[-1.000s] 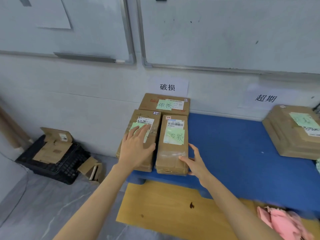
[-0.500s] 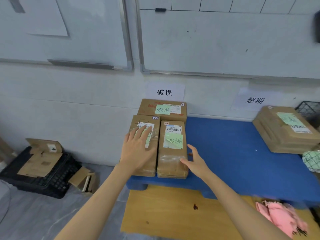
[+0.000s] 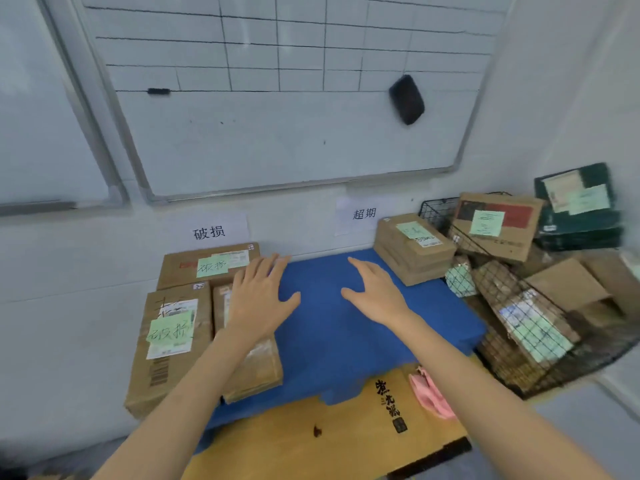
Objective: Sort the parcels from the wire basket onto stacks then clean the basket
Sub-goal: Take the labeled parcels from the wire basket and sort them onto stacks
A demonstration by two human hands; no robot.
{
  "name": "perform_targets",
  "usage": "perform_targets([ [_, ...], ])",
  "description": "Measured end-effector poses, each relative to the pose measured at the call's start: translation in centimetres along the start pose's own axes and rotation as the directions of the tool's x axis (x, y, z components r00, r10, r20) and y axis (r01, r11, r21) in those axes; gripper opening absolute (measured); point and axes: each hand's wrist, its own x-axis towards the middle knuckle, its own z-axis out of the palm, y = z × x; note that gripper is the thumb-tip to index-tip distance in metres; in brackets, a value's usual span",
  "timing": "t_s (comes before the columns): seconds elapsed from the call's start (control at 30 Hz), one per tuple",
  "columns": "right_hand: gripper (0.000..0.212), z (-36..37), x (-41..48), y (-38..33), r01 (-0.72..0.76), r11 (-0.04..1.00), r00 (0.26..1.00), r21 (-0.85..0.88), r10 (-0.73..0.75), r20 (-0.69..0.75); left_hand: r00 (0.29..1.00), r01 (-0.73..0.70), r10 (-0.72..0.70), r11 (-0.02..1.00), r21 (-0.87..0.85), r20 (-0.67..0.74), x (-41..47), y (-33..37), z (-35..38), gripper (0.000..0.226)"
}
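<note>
- Hands empty, fingers straight and spread: left hand (image 3: 258, 299) at centre frame over the near edge of the parcels, right hand (image 3: 375, 292) above the blue mat (image 3: 332, 344).
- Three brown parcels (image 3: 173, 344) with green notes lie lower left, on the mat's left end.
- Second stack (image 3: 414, 247) sits centre right, beside the wire basket (image 3: 434, 213).
- That basket, tilted at far right, holds more boxes.
- Pink cloth (image 3: 429, 393) lies on the wooden tabletop (image 3: 311, 448), lower right.

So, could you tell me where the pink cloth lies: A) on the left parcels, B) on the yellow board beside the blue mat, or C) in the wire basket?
B: the pink cloth lies on the yellow board, at the blue mat's near edge.
</note>
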Motion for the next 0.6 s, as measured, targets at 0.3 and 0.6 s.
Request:
perform_targets([
  [0.3,0.069,-13.1,-7.5,11.4,-0.180,0.971,0.969,-0.159,0.148,-0.198,0.946,-0.323,0.324,0.939,-0.119,-0.009,3.4,17.9,2.1,0.090],
  [0.6,0.070,-24.5,-16.5,24.2,-0.309,0.927,0.920,-0.214,0.234,-0.314,0.881,-0.467,0.471,0.854,-0.230,-0.042,2.0,38.4,5.9,0.082],
])
